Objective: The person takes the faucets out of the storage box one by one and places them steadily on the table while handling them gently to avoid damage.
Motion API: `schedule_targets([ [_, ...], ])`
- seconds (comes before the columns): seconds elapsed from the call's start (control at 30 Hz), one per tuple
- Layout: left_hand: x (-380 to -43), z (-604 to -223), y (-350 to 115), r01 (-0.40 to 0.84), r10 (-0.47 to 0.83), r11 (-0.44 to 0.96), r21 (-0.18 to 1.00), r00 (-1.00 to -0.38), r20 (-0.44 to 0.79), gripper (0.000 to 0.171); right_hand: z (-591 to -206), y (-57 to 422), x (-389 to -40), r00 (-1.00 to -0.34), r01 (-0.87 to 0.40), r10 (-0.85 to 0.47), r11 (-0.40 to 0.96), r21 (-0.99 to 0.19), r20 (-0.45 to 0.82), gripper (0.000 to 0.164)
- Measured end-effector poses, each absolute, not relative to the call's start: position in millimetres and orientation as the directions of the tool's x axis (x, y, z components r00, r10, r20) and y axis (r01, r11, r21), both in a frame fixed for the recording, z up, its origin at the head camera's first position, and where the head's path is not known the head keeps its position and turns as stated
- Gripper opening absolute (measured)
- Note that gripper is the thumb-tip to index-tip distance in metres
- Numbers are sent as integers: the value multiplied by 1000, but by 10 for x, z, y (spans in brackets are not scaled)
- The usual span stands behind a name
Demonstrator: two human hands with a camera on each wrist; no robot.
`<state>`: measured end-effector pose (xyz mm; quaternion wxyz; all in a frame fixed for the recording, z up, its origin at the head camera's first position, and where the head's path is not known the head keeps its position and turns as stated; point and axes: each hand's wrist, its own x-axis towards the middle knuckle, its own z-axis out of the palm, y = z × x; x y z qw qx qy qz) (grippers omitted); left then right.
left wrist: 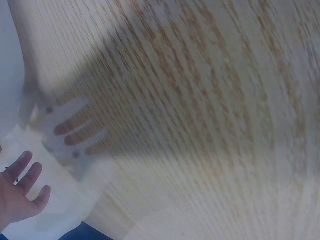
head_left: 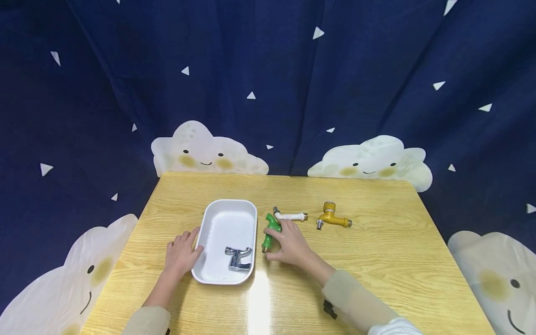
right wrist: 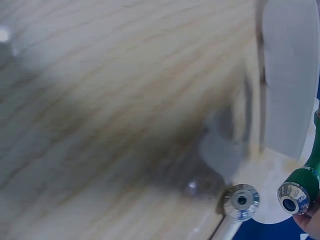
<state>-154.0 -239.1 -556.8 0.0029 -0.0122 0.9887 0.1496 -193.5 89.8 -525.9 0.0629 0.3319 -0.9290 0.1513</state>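
Observation:
My right hand (head_left: 293, 244) holds a green tap (head_left: 274, 226) between thumb and fingers, just right of a white plastic tray (head_left: 218, 223). In the right wrist view the green tap (right wrist: 304, 181) shows its chrome end, with fingertips against it. A chrome tap (head_left: 238, 258) lies inside the tray near its front right corner. At the tray's left rim rests my left hand (head_left: 180, 253), fingers loosely spread and thumb over the edge. Right behind the green tap lies a white tap (head_left: 293, 217), partly overlapped by the right fingers.
A yellow tap (head_left: 332, 217) lies on the wooden table (head_left: 377, 260), right of the white one. A dark blue curtain (head_left: 276, 70) with white triangles and clouds hangs behind the table's far edge.

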Motion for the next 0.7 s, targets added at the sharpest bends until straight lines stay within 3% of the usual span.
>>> schedule_targets([
  [0.43,-1551,-5577,-2392,-33,-30,951,308,-999,-14,58,-5578,1060,-1854,-753,-655,-600,724,-217,271,65],
  [0.7,-1544,-5576,-2390,-28,-28,952,305,-1000,-6,58,-5614,1075,-1807,-784,-621,-587,744,-248,203,61],
])
